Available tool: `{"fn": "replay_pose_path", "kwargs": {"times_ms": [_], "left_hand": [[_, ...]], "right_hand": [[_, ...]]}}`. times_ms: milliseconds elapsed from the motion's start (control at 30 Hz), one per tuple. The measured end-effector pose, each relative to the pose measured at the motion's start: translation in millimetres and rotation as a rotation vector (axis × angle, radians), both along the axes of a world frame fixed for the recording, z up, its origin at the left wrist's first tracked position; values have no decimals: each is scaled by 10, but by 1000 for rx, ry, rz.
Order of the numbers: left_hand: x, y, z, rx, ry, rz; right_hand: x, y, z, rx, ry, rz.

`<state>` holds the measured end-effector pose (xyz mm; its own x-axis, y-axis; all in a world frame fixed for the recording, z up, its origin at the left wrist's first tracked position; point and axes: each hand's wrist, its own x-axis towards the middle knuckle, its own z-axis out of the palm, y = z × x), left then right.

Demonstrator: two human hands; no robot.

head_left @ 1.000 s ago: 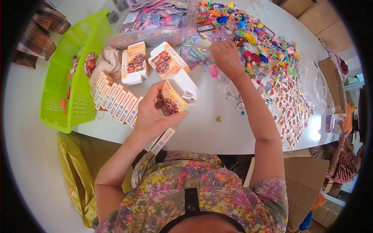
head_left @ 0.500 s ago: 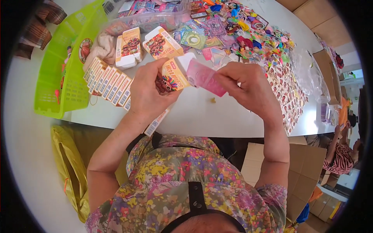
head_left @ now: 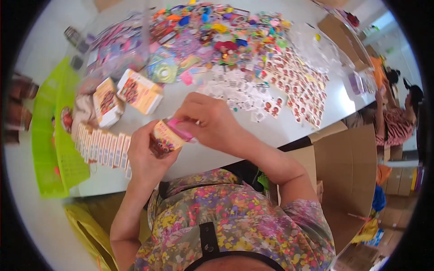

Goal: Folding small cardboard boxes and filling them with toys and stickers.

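My left hand (head_left: 145, 153) is closed around a small orange-yellow printed carton (head_left: 166, 136), tilted above the near part of the table. At its open upper end is a pink translucent packet (head_left: 181, 128), pinched in the fingers of my right hand (head_left: 212, 123). The packet's lower part is hidden, so how deep it sits in the carton cannot be seen. Left of my left hand, a slanting row of similar cartons (head_left: 102, 147) stands packed together. Beyond it lie two more groups of cartons, one bundle (head_left: 107, 103) by a cloth and another (head_left: 139, 92) to its right.
A lime-green basket (head_left: 72, 174) stands at the left, with a clear plastic bin (head_left: 118, 65) of packets behind it. Colourful trinkets (head_left: 221, 34) heap across the back. White paper pieces (head_left: 230, 90) and printed cutouts (head_left: 300, 88) spread rightward. A large cardboard box (head_left: 346, 162) stands right of me.
My right hand has brought the pink packet leftward and down to the carton's mouth. The whole view has shifted, showing more of the table's right side.
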<state>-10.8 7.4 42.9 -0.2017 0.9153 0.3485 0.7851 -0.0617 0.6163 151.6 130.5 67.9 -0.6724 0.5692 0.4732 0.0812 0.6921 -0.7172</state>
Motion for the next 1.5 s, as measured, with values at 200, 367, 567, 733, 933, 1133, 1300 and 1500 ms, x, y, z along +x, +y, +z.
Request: {"fn": "replay_pose_path", "kwargs": {"times_ms": [200,367,567,733,933,1133,1300,1500], "left_hand": [[163,217,-19,3,-161,-21],[234,362,73,-36,-170,-75],[255,458,109,-128,-412,-73],[154,461,103,-162,-466,-19],[45,489,154,-166,-498,4],[82,531,135,-180,-517,-41],[-3,476,190,-135,-498,-17],[-41,553,159,-33,-584,-35]], "right_hand": [[114,89,-220,-176,-16,-120],[339,713,-347,-960,157,381],[316,2184,-865,246,-148,-641],[307,2584,-837,295,-614,-748],[303,2479,-752,16,-243,-610],[92,2610,-1072,445,-423,-598],[324,2574,-612,-143,-364,-494],[338,2010,-55,-769,315,-1]]}}
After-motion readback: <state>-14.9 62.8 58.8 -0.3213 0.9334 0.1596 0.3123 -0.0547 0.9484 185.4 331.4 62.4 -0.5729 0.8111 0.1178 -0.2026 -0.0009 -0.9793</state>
